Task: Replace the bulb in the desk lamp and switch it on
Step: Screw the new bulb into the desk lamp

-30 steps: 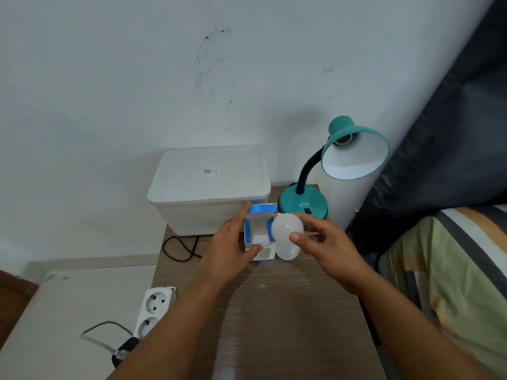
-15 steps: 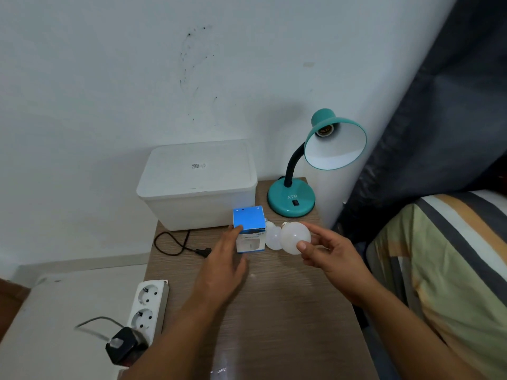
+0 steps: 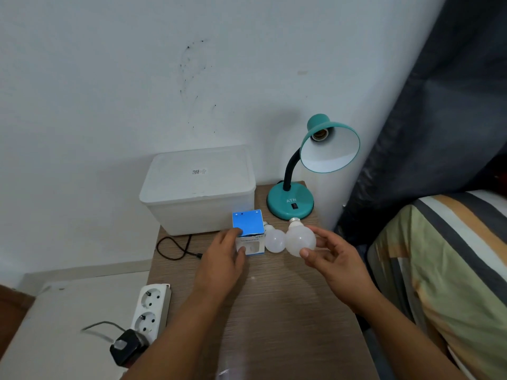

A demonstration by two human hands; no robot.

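- The right hand, centre right of the frame, pinches a bulb at its globe, screw cap pointing up towards the lamp; this probably leaves the cap free for threading.
- The left hand rests its fingertips on the box, loosely curled, apparently steadying it on the surface.
- A second bulb lies between the box and the held bulb.
- The socket, upper centre right, is empty.
- The box print is unreadable; the cord runs behind the bin.
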